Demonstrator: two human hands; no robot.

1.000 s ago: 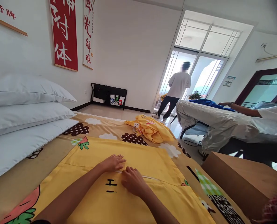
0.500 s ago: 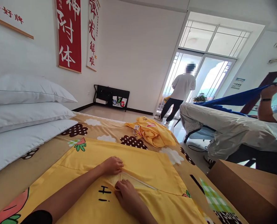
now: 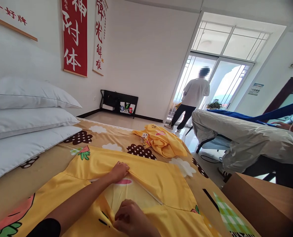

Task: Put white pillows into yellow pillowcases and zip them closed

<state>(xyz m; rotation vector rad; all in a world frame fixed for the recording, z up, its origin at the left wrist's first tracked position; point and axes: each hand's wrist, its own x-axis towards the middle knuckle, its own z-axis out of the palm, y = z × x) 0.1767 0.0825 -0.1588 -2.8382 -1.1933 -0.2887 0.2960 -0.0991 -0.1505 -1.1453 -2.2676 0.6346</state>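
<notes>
A yellow pillowcase (image 3: 156, 177) with carrot prints lies flat before me, its slit opening spread apart. The far edge of that opening is pinched in my left hand (image 3: 120, 171). Closer to me, my right hand (image 3: 130, 215) has its fingers closed on the near edge and pulls the cloth into folds. Between my hands the paler inside of the pillowcase shows, with a pink print on it. Part of the near lettering is lost in the folds.
White pillows (image 3: 30, 113) are stacked at the left on the patterned bedsheet (image 3: 116, 140). Crumpled yellow cloth (image 3: 166, 141) lies farther back. A cardboard box (image 3: 265, 197) stands at the right, near a plastic-covered bed (image 3: 247, 131). A person (image 3: 194, 95) stands by the glass door.
My hands have moved apart, the right one toward me and the left slightly away, widening the pillowcase's opening. At the right, a co-worker's arm and the blue cloth have dropped lower.
</notes>
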